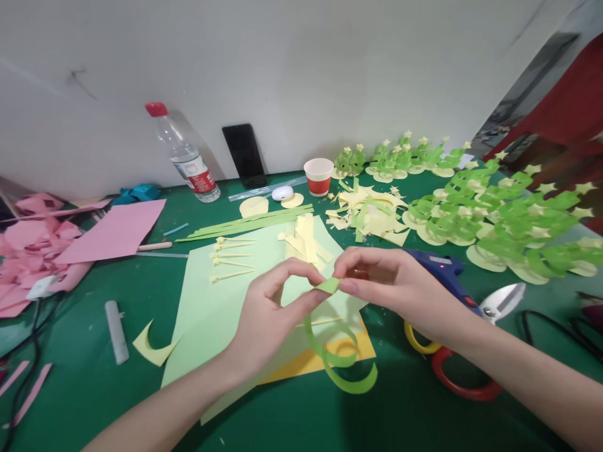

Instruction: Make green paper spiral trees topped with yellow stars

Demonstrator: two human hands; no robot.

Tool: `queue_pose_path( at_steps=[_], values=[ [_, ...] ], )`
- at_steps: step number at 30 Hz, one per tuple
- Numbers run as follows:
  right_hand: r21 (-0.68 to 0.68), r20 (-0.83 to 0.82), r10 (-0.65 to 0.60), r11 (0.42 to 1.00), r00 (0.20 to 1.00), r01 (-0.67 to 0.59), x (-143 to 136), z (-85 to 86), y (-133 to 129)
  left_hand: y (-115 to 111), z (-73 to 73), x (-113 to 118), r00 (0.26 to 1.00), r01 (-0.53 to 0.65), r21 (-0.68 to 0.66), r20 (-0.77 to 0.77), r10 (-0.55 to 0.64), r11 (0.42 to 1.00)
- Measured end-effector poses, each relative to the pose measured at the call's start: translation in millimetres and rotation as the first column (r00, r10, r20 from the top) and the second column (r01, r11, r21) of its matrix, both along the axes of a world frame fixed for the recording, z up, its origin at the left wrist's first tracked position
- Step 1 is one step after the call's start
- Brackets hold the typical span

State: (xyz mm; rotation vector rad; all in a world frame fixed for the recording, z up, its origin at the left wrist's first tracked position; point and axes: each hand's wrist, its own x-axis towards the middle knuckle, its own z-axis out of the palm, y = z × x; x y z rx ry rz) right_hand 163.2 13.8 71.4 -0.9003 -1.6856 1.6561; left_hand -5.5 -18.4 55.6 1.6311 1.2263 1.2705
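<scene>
Between my two hands is a green paper strip, its lower part hanging in loose curls over the paper sheets. My left hand pinches the strip near its upper end with thumb and fingers. Right beside it, my right hand pinches the tip of the same strip. Beneath them lies a pale green sheet with an orange sheet under its edge. On the pale sheet rest several thin sticks with small yellow tips and a pile of pale yellow strips.
Scissors and a blue glue gun lie by my right forearm. Green paper trees with stars crowd the right. Behind stand a paper cup, phone and bottle. Pink paper and a glue stick are left.
</scene>
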Motion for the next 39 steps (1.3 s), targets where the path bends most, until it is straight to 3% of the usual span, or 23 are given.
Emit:
queue_pose_path(
  at_steps=[5,9,14,16,19,26,30,34,39],
  values=[
    [0.019,-0.046,-0.035,0.999,0.998,0.036,2,2.3,1,1,-1.5,-1,0.997,0.056,0.022,-0.049,-0.055,0.998],
    [0.056,-0.068,-0.102,0.993,0.992,0.106,4,5.6,4,3,-2.2,-4,0.992,0.119,-0.075,-0.027,-0.121,0.990],
    [0.100,-0.092,-0.170,0.979,0.981,0.179,7,6.9,6,1,-4.6,0,0.924,0.378,-0.311,0.069,-0.377,0.872],
    [0.103,-0.137,-0.189,0.974,0.972,0.204,8,6.2,6,-1,-7.0,3,0.901,0.400,-0.399,0.006,-0.434,0.825],
    [0.086,-0.200,-0.201,0.971,0.959,0.222,9,6.8,6,-1,-13.5,7,0.881,0.392,-0.451,-0.068,-0.469,0.802],
    [0.099,-0.217,-0.192,0.971,0.957,0.218,16,13.8,9,-3,-21.5,11,0.892,0.446,-0.476,0.168,-0.419,0.758],
    [0.143,-0.166,-0.133,0.977,0.977,0.157,18,15.1,7,-6,-18.3,11,0.846,0.521,-0.442,0.383,-0.371,0.730],
    [0.240,-0.026,0.001,0.971,1.000,0.005,19,19.3,2,-4,-15.7,11,0.762,0.591,-0.399,0.561,-0.322,0.701],
    [0.375,0.145,0.133,0.910,0.980,-0.179,19,23.4,1,-2,-13.0,11,0.771,0.549,-0.404,0.582,-0.258,0.732]
  ],
)
